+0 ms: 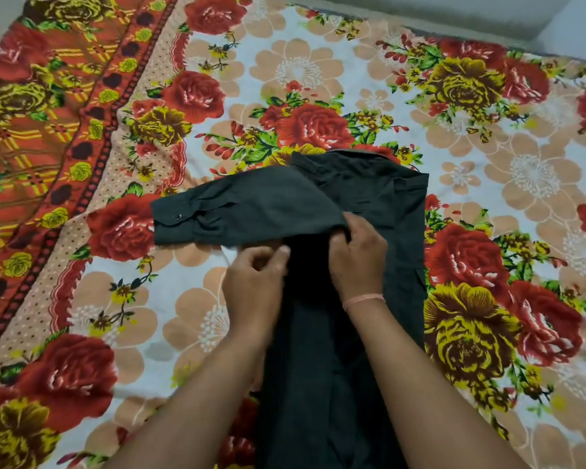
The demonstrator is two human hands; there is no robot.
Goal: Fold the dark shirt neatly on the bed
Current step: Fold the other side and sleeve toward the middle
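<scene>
Dark shirt point(369, 198) on floral bed point(318, 72); left hand point(254, 286) and right hand point(357, 262), forearms converging, each grip pinching the sleeve point(244, 208) fold.

The bed point(298, 69) is spread with a floral sheet point(487, 184), red and yellow roses on white, with an orange patterned border point(48, 130) down its left side. The dark shirt point(369, 198) lies lengthwise on it, one sleeve point(237, 211) reaching left.
</scene>
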